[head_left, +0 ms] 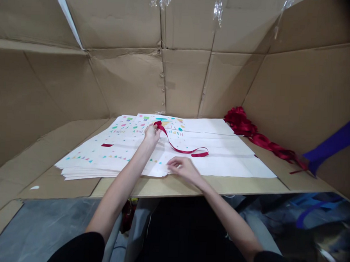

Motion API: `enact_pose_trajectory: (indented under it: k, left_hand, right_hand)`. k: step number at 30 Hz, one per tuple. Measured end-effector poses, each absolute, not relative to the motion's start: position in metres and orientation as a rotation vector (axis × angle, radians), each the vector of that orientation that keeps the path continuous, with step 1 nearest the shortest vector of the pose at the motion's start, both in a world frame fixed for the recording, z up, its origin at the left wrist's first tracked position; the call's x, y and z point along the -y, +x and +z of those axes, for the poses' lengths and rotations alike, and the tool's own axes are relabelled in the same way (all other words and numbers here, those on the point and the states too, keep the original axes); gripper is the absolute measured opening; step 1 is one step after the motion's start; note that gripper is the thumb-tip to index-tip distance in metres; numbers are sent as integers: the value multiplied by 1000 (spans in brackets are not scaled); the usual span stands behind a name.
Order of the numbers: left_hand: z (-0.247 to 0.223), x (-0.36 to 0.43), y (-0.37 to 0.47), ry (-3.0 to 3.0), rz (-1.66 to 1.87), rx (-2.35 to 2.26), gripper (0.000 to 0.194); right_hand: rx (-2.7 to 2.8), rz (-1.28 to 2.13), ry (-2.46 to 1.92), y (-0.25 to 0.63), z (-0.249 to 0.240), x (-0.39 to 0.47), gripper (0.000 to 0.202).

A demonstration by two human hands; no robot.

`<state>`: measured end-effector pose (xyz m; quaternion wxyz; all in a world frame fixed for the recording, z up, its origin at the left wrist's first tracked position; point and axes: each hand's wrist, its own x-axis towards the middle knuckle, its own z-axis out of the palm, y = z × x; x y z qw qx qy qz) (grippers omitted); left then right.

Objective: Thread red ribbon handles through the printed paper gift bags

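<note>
Pinched in the fingers of my left hand point(153, 133) is a red ribbon point(176, 149), near the far part of the printed sheets. From that hand the ribbon runs right in a loose curve, and its folded end lies on plain white paper. My right hand point(185, 168) is over the near edge of the paper, its fingers bent and slightly apart, with no object visible in them. Below and around both hands spread white sheets point(139, 144) in a stack, printed with coloured shapes and birthday lettering. A short red ribbon piece point(107, 145) shows on the left sheets.
A long bundle of red ribbon point(268, 143) lies along the right side. Cardboard walls point(183, 80) enclose the back and sides. A blue-purple strip point(332, 143) hangs at the right. The table's front edge point(189, 190) runs just before my body.
</note>
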<state>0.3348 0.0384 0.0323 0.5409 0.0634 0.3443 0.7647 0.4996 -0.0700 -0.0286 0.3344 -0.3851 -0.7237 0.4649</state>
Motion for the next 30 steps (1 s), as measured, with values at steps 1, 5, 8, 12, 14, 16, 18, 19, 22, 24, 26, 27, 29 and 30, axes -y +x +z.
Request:
enact_pose_trajectory:
  k: [1,5,8,12,14,16,18,19,22,24,26,27,29,30]
  left_hand:
    - [29,-39,336,146,1795,-822,29]
    - [17,-42,350,116,1703,-846,30]
    - [7,-46,364,103,1652,-855,31]
    - [-7,-49,377,108,1602,-860,32]
    - [-14,-50,377,114,1578,-871,32]
    - [-21,-50,373,120,1555,-884,32]
    - [-26,-50,368,133,1532,-891,32]
    - [-28,-50,366,142,1522,-891,32]
    - [-34,-51,362,171,1508,-888,33]
    - [-36,-52,362,187,1510,-890,33]
    - [-38,-54,361,201,1511,-895,32]
    - [-39,-54,361,209,1507,-897,31]
    - [-42,-55,359,227,1496,-898,28]
    - [-43,-56,358,235,1492,-898,28]
  right_hand:
    - [1909,884,-1091,519,-28,60,15]
    - [2041,177,-1381,584,-34,6,38]
    - [2104,142,-1640,606,-42,-31,53]
    - [2159,321,-1810,613,-50,-59,30]
    - [2027,333,-1850,618,-53,-59,23]
    - [1844,367,-1846,626,-56,-50,18]
    - [1640,498,-1823,635,-60,-34,11]
    - [1526,592,-1803,638,-62,-25,8]
    - [1245,829,-1720,639,-67,5,6]
    - [1185,886,-1685,633,-69,21,8]
    - [1227,827,-1665,626,-69,32,9]
    - [1274,744,-1652,622,-68,35,9]
    - [1382,508,-1609,618,-68,38,12]
    - [1435,394,-1570,617,-67,38,14]
